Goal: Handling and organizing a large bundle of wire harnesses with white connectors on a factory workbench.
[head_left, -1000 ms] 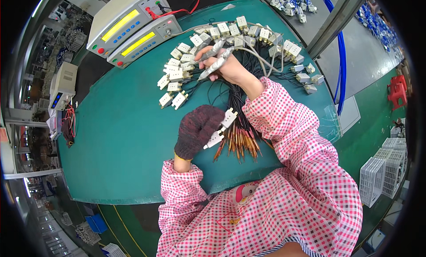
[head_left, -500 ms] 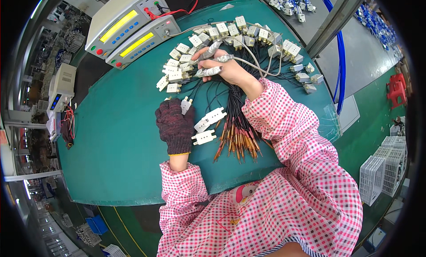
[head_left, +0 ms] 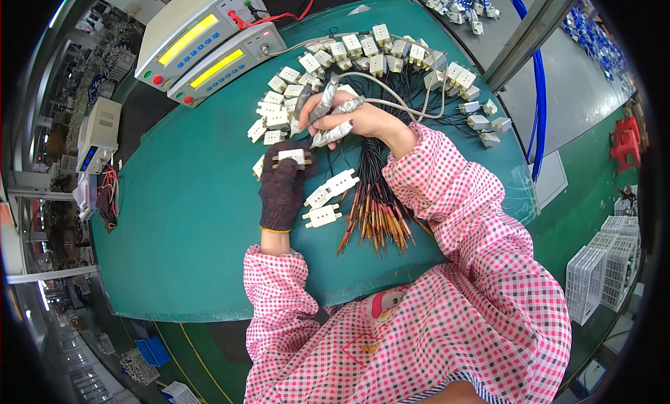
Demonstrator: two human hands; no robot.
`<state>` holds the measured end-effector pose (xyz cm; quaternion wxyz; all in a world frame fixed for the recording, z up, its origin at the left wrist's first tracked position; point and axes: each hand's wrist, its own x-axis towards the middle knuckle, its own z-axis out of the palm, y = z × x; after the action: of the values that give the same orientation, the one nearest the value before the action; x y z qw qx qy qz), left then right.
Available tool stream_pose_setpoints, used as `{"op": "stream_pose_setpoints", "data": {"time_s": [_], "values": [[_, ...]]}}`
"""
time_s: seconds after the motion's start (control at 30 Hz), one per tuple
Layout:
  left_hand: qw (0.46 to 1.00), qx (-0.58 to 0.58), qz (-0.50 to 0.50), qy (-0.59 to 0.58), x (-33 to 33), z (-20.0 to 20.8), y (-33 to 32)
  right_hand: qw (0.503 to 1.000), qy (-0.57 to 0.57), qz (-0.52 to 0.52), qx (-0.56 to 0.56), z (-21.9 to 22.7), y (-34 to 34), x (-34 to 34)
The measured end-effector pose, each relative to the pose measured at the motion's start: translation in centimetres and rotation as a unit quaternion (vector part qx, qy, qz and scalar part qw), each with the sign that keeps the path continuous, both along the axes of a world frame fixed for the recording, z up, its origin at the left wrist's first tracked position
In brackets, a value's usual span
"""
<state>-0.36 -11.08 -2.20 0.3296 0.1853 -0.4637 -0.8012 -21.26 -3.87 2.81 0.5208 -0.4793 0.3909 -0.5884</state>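
Change over the last half second: the left hand (head_left: 281, 191), gloved, now has a white connector (head_left: 292, 155) up and roughly level across its fingers; half a second ago that hand is lower over a tilted one. The right hand (head_left: 368, 121), bare, brings its silver-wrapped probes (head_left: 332, 135) closer to the glove. My reading: connector and probes are now within working range of each other, so the piece in hand is the active one.

State of hands: left narrow, closed on the connector; right narrow, fingers bunched round the probes. Contact between probe ends and connector: cannot tell, too small and partly covered.

Positions: the held connector sits at the top of the left hand, just to the left of and below the right hand's probes. Loose pair (head_left: 339, 183) lies on the worktop (head_left: 181, 222) to the right of the left hand, below the right; a single piece (head_left: 322, 216) lies just below that pair. These look unmoved. Connector arc (head_left: 308, 62) curves beyond both hands. Black cables (head_left: 372, 160) run below the right hand toward the wearer, ending in copper-coloured tips (head_left: 377, 222).
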Motion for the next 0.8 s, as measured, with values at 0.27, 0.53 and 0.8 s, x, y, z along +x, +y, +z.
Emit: {"op": "stream_pose_setpoints", "data": {"time_s": [0.27,0.53,0.8], "values": [[0.995,-0.030,-0.070,-0.066,-0.2,-0.3,0.1,0.994,0.003,0.110,0.027,-0.3,-0.1,-0.1],[0.983,-0.027,-0.061,-0.168,0.1,-0.8,-0.3,0.992,0.035,0.121,0.002,-0.6,-0.4,0.3],[0.986,-0.020,-0.082,-0.142,-0.4,0.2,0.0,0.988,0.075,0.128,0.045,0.2,0.0,0.3]]}}
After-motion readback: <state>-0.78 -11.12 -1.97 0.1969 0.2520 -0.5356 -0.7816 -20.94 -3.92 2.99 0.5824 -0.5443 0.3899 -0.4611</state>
